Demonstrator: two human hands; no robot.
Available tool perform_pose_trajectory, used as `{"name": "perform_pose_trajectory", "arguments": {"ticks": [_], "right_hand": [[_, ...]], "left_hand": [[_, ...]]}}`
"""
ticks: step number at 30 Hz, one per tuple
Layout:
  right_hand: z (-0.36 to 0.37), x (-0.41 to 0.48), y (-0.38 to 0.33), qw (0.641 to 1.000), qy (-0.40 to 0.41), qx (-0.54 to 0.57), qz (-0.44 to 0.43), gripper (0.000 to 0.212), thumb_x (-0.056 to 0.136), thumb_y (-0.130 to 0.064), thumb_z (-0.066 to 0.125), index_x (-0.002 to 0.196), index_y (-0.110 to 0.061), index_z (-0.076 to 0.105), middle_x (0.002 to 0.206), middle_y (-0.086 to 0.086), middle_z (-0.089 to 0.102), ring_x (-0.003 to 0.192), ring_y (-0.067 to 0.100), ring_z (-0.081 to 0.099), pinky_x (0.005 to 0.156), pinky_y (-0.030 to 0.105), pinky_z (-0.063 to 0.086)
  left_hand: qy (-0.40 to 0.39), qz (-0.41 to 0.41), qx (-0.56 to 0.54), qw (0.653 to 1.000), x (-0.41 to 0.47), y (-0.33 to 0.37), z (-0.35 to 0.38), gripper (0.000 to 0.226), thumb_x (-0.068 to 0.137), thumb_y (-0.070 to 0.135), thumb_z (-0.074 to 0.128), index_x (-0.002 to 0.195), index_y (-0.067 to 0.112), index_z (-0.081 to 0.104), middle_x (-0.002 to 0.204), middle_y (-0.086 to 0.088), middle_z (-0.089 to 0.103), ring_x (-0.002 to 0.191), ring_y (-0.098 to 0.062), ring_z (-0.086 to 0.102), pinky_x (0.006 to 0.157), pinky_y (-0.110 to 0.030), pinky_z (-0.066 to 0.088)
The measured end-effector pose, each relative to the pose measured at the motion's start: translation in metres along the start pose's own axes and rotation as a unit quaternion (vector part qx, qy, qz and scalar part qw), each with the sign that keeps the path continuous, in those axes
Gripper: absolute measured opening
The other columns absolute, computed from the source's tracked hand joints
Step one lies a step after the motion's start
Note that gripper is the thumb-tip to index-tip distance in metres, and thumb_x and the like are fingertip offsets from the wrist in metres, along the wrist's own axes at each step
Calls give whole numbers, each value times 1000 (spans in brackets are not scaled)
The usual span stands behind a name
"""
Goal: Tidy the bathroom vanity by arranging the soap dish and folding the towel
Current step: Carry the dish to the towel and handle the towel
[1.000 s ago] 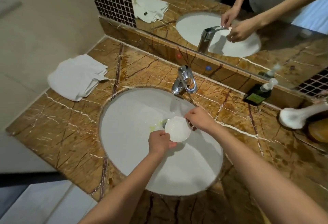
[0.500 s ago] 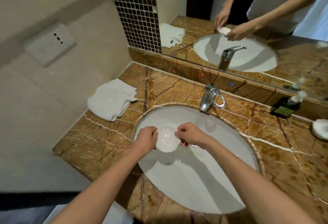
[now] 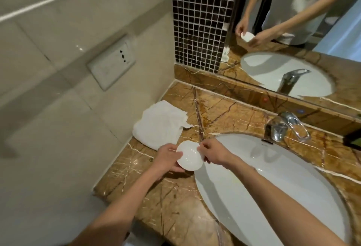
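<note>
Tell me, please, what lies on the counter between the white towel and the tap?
In the head view, only bare brown marble countertop, crossed by a dark seam, separates the towel from the tap; nothing stands there.

Both forearms are bare; a white short-sleeved top point(image 3: 304, 1) is seen in the mirror point(image 3: 332, 37).

Beige glossy wall tiles point(image 3: 58, 54) fill the frame from 8 to 11 o'clock, with a white wall socket plate point(image 3: 111, 62) set in them at about 10. At 12 o'clock a strip of dark mosaic tiles point(image 3: 199, 19) runs down to the counter. A mirror point(image 3: 302, 31) takes the 1 to 2 o'clock corner. The brown veined marble countertop point(image 3: 172, 202) holds a white oval basin point(image 3: 273, 197) at 4 o'clock, with a chrome tap point(image 3: 287, 126) at 3.
</note>
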State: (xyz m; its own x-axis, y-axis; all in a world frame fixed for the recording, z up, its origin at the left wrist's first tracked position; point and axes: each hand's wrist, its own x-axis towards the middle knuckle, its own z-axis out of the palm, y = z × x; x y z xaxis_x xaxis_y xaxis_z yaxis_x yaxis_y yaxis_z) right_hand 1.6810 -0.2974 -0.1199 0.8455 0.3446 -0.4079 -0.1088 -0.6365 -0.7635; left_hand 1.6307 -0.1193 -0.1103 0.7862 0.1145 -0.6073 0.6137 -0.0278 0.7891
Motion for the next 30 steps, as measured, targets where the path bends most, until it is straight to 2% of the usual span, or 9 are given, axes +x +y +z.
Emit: {"name": "perform_pose_trajectory", "arguments": {"ticks": [4,8,11,14,16,19,24,26,30], "right_hand": [[23,20,-21,999,25,24,-30,38,95,-15,53,63,5,58,55,10,58,43,8,49,49,26,42],[36,45,-29,998,32,40,-28,36,98,-23,48,66,-8,58,62,8,57,57,18,53,58,32,44],[37,73,-34,996,75,-34,-30,21,97,-22,51,102,-8,66,98,10,68,85,21,59,77,33,45],[40,105,-45,991,114,-75,-6,53,93,-30,60,138,-8,44,141,16,50,124,30,49,102,38,40],[47,127,-53,988,95,-119,7,75,87,-41,66,147,-11,32,149,15,40,134,33,39,109,44,34],[63,147,-57,976,77,-200,28,83,79,-49,70,142,-13,31,139,16,46,126,36,44,106,52,38],[74,140,-54,966,121,-226,-31,30,85,-38,63,99,-12,57,104,11,65,95,31,59,85,42,47],[74,131,-55,968,142,-194,-72,30,85,-33,62,104,-9,61,103,11,64,95,30,59,79,37,48],[80,113,-62,973,125,-104,-163,32,82,-19,64,112,-11,57,110,6,57,97,21,53,72,23,32]], "left_hand": [[-10,21,6,1000,15,-4,-33,23,86,-3,60,107,6,53,116,-20,54,92,-30,62,53,-37,61],[23,15,-42,999,29,-19,-60,21,87,-5,58,102,9,57,120,-22,57,104,-38,59,54,-36,60],[90,-15,-119,989,33,-25,-77,22,87,-5,58,104,9,56,122,-18,57,106,-41,59,55,-38,61],[138,-33,-166,976,38,-26,-94,25,86,-2,61,109,8,54,123,-17,54,103,-40,62,65,-41,62],[146,-42,-192,969,42,-26,-103,35,87,-1,61,120,3,51,123,-16,55,95,-34,67,69,-41,62],[142,-47,-226,963,49,-24,-106,32,87,-6,59,118,2,54,118,-14,59,89,-29,68,67,-39,62],[204,-28,-283,937,64,-23,-97,32,86,-13,56,116,-2,56,116,-16,61,102,-38,62,66,-41,61],[255,-15,-259,932,70,-24,-92,37,84,-13,57,119,-3,56,116,-16,61,101,-38,61,75,-48,59],[288,-5,-193,938,74,-27,-76,20,79,-7,67,85,12,63,100,-10,66,87,-29,64,72,-49,60]]}}
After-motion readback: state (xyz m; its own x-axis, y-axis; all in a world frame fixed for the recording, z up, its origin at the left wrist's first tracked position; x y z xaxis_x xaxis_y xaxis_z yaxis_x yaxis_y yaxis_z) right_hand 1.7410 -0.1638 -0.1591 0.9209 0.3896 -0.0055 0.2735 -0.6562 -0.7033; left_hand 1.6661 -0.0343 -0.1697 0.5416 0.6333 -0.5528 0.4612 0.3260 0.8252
